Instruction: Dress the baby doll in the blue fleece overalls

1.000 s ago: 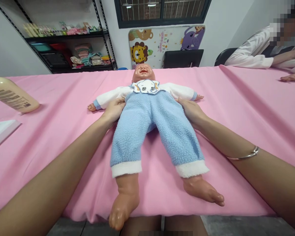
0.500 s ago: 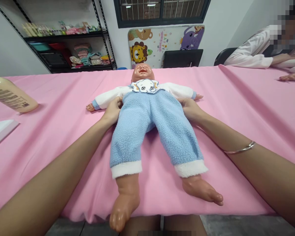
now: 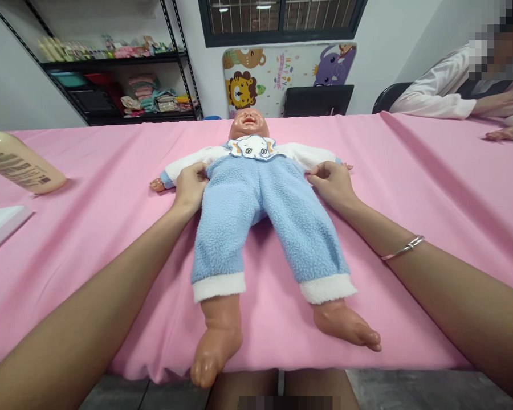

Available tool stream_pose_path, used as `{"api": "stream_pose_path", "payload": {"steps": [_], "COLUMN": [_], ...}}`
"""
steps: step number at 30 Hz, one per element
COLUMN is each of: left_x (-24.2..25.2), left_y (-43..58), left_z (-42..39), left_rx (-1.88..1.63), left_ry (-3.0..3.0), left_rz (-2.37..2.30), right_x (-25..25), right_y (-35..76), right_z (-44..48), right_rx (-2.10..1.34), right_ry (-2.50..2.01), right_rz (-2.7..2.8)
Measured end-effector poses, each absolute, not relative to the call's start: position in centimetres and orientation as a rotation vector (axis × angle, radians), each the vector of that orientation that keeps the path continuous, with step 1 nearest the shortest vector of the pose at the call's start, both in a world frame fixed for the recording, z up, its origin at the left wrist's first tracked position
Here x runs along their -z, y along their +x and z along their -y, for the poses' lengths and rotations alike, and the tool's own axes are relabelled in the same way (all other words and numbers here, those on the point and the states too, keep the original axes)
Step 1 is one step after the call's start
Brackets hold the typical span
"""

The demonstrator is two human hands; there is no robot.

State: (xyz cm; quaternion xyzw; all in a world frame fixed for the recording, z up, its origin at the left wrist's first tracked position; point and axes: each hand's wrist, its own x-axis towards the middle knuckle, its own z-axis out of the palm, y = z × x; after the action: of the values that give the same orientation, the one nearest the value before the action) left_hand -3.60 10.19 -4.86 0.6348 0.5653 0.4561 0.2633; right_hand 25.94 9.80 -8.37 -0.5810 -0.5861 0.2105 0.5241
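A baby doll (image 3: pixel 248 122) lies on its back, its feet toward me and its arms spread. It wears fluffy light blue trousers (image 3: pixel 226 216) with white cuffs, and a white-sleeved top with an elephant face (image 3: pixel 253 148) on the chest. At the left side of the waist, my left hand (image 3: pixel 191 185) is closed on the edge of the trousers, fingertips partly hidden. On the opposite side my right hand (image 3: pixel 331 179) pinches the trousers at the waist, just below the doll's sleeve. A silver bangle (image 3: pixel 406 247) circles my right forearm.
A pink cloth (image 3: pixel 410 188) covers the table. On the left lie a cream-coloured bottle (image 3: pixel 21 165) and a white flat object (image 3: pixel 4 228). Another person's arm (image 3: pixel 436 99) rests at the far right. Behind stand a black shelf (image 3: pixel 111 64) and a dark screen (image 3: pixel 318 101).
Both hands have shifted slightly up and outward at the trousers' waist. The trouser sides and the doll's right-side foot have moved a little; the other person's upper hand has lifted slightly.
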Motion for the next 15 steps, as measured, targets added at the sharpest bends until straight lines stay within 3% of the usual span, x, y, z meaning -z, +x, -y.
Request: {"api": "stream_pose_path", "payload": {"steps": [15], "left_x": [4.86], "left_y": [-3.15], "left_z": [-10.20], "left_rx": [-1.462], "left_ry": [1.425], "left_rz": [-1.597], "right_x": [8.60], "right_y": [26.14], "right_z": [-9.43], "right_rx": [-0.787], "right_ry": [-1.288], "right_rz": [1.132]}}
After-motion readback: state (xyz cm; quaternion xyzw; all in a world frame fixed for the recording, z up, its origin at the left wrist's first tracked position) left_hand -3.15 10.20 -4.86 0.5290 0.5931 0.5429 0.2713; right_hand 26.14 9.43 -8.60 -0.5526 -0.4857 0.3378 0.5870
